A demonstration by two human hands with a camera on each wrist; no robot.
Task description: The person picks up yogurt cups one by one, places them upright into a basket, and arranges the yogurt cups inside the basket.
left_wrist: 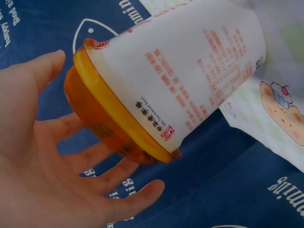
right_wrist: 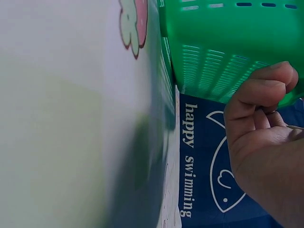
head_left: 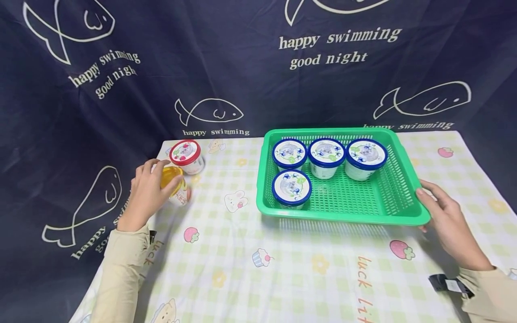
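My left hand (head_left: 150, 190) reaches round the lid of a white paper cup (head_left: 180, 197) with a clear amber-yellow lid (left_wrist: 107, 114). In the left wrist view its fingers (left_wrist: 109, 180) spread past the lid and the thumb stands apart from it. Just behind that cup is a white tub with a red-rimmed lid (head_left: 186, 152). My right hand (head_left: 448, 220) grips the near right corner of a green plastic basket (head_left: 343, 216), thumb over the rim. Several white tubs with blue-rimmed lids (head_left: 291, 187) stand upright in the basket, toward its back and left.
A pale checked tablecloth (head_left: 250, 287) printed with strawberries, cupcakes and flowers covers the table. Behind and to the left hangs a dark blue curtain (head_left: 226, 67) with white fish drawings. The basket's front right part shows its bare slotted floor.
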